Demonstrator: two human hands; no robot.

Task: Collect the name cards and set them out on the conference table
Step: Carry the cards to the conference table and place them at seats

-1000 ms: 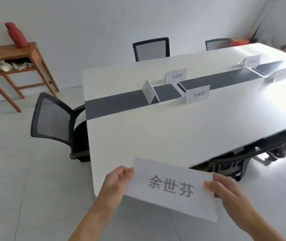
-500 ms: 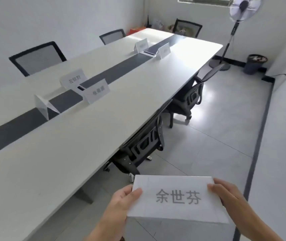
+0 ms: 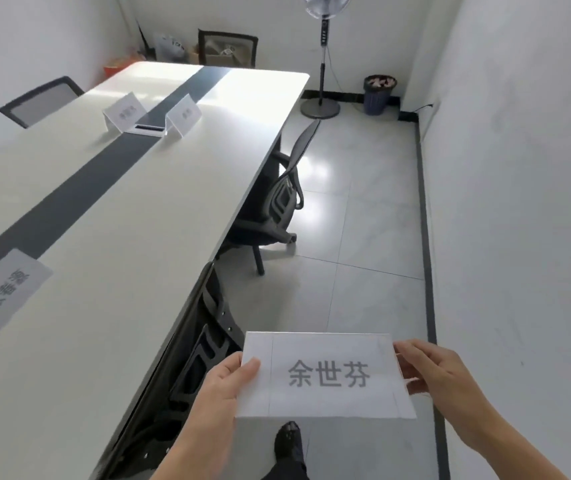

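Observation:
A white paper name card (image 3: 325, 375) with grey printed characters is held in front of me over the floor, to the right of the table's long edge. My left hand (image 3: 223, 386) pinches its left end and my right hand (image 3: 440, 379) its right end. The long white conference table (image 3: 138, 209), with a dark strip down its middle, stretches away on my left. A standing name card (image 3: 7, 292) is near me at the left edge. Two more standing cards (image 3: 124, 110) (image 3: 184, 115) flank the strip farther along.
Two black office chairs (image 3: 277, 202) (image 3: 204, 344) are tucked under the table's right side. More chairs (image 3: 39, 100) (image 3: 227, 46) stand at the far side and far end. A standing fan (image 3: 324, 57) and a bin (image 3: 379, 93) occupy the far right corner. My shoe (image 3: 289, 441) is on the tiled aisle.
My view has swung right and moved along the table's right side toward the far end. Both hands keep the same hold on the card.

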